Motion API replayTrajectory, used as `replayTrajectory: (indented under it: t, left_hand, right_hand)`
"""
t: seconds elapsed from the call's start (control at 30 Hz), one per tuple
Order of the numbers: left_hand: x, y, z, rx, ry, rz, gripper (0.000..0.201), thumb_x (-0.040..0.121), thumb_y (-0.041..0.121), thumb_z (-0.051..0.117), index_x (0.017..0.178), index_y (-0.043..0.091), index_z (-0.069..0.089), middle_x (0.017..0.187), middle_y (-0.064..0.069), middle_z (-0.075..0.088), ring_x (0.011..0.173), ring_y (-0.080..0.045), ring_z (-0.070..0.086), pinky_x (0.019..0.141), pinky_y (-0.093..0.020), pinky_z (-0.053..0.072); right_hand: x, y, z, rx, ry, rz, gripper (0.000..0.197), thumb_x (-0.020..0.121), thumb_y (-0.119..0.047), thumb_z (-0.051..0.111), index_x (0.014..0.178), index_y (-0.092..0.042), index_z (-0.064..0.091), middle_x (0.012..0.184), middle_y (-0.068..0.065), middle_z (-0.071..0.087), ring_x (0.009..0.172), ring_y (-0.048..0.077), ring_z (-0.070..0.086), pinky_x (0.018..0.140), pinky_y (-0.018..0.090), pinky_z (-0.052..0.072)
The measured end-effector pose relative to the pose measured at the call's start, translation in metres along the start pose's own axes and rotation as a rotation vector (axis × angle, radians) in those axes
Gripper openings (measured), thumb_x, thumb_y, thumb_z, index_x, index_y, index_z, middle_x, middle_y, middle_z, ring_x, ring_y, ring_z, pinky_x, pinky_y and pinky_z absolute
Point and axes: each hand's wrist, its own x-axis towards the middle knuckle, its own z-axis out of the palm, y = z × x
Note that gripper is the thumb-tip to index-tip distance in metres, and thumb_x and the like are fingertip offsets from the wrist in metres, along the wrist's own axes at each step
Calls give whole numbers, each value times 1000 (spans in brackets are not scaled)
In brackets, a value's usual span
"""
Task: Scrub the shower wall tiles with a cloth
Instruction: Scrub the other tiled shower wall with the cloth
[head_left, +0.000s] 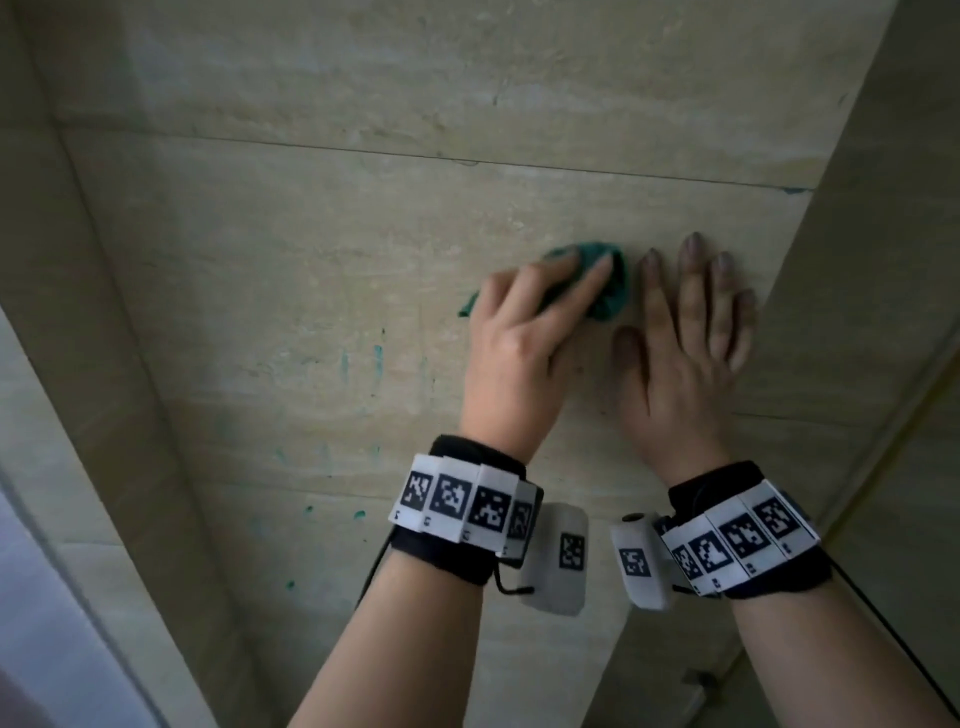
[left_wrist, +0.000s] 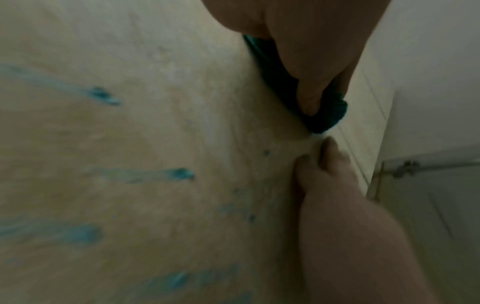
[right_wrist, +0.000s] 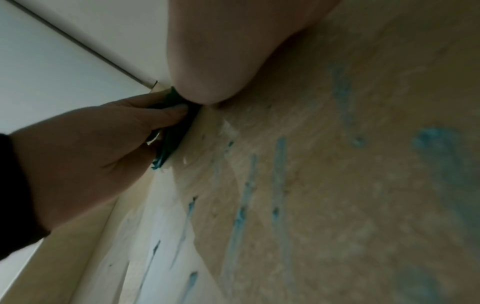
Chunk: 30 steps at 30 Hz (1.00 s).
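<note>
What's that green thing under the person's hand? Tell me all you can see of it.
It is a small teal cloth, soft and bunched into a wad. The left hand presses it against the beige wall tile, fingers over it, so only its edges show. The right hand lies flat on the tile just beside it.

Right hand fills the top of the view, its palm heel against the beige tiled wall. Left hand reaches in from the lower left, dark cuff at the wrist, its fingers curled over a bunched teal cloth and holding it against the wall just beside the right hand. Blue-green streaks run down the tile below and right of both hands; white panels with a dark seam fill the upper left.
</note>
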Motion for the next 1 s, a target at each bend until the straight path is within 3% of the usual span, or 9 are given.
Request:
replayTrajectory:
  t: [0.13,0.23,0.3,0.4,0.5,0.6,0.77,0.83,1.0]
  left_hand:
    - [-17,-2,-1,-27,-136,104,36,89,-2,59,122,11,66,116,-11,63,97,-21,44,91,-23,39]
    - [-14,-10,-12,80,-97,121,43,86,-8,61,124,10,64,116,-13,61,99,-24,45,88,-32,44]
    - [-6,-22,-24,147,36,11,51,82,-16,58,127,8,61,118,-13,55,104,-26,43,95,-28,40]
    - [8,-54,-51,186,305,-238,47,87,-9,52,132,5,55,119,-8,41,109,-35,47,100,-39,44]
    - [19,-83,-83,207,578,-533,44,90,9,54,134,2,52,114,-16,40,105,-36,48,99,-19,36]
    - [27,-87,-93,135,651,-693,46,91,15,54,134,-2,50,111,-10,33,104,-26,40,92,0,25]
    - [61,-73,-80,97,552,-511,43,90,9,54,132,0,53,114,-13,40,109,-37,46,98,-16,34]
    - [76,-59,-68,49,450,-404,44,88,1,55,133,2,54,120,-22,44,110,-34,45,101,-17,34]
    - [71,-16,-30,101,130,-90,52,83,-10,55,129,13,61,125,-17,52,107,-30,44,95,-25,29]
  right_hand:
    - [0,-3,-5,29,-65,-3,63,90,-21,36,151,-14,21,157,16,16,145,34,8,117,48,-2]
    - [-1,-3,-4,35,-59,-1,57,96,-25,34,151,-13,22,157,15,16,145,34,8,117,49,-1]
    - [-2,-3,-3,36,-43,0,54,99,-28,31,150,-11,25,157,16,19,145,35,10,117,50,1]
    - [-2,-5,0,21,-34,15,54,99,-29,28,150,-12,25,156,16,20,144,36,11,116,51,2]
    - [-4,-8,1,15,-31,37,55,98,-30,27,151,-14,24,157,14,19,144,35,11,116,52,1]
    - [-5,-9,2,2,-26,49,54,99,-30,26,151,-14,23,157,13,18,145,34,10,116,51,0]
    - [-4,-11,5,-8,-8,50,55,100,-31,24,152,-15,19,158,11,15,145,34,9,116,49,-2]
    - [-4,-11,6,-9,-9,52,54,100,-31,23,152,-15,20,158,12,16,145,34,9,116,50,-2]
    - [-4,-13,5,-10,-22,61,55,101,-33,22,153,-17,15,158,10,13,145,34,7,116,50,-3]
